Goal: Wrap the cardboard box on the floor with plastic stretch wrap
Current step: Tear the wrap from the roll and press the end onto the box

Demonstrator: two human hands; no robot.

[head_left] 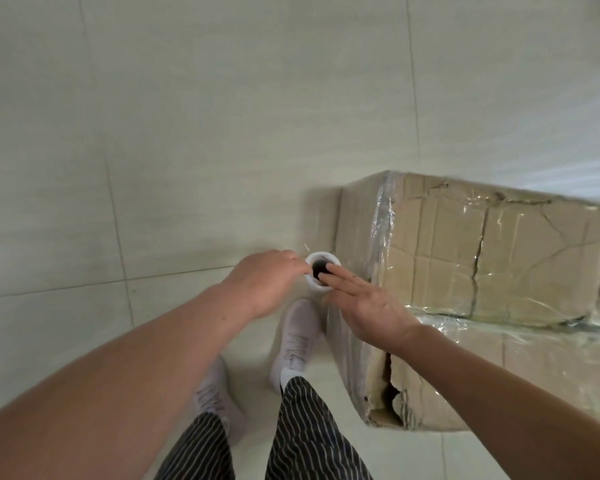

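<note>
**Holding the roll on end at the box's corner**

Down on the pale, glossy tiled floor (153,168), toward its right edge: a creased, torn cardboard box (499,254), brown, with shiny clear film (383,216) over its near-left corner. Just beside that corner, a white stretch wrap roll (317,285) stood on end, dark core facing up. Clasped by the left hand (264,282), fingers curled to the rim. Touched by the right hand (364,306), fingers straight, tips in the core's mouth. Below, white mesh shoes (298,337) and striped trousers (305,427). Open tile left and beyond.
</note>
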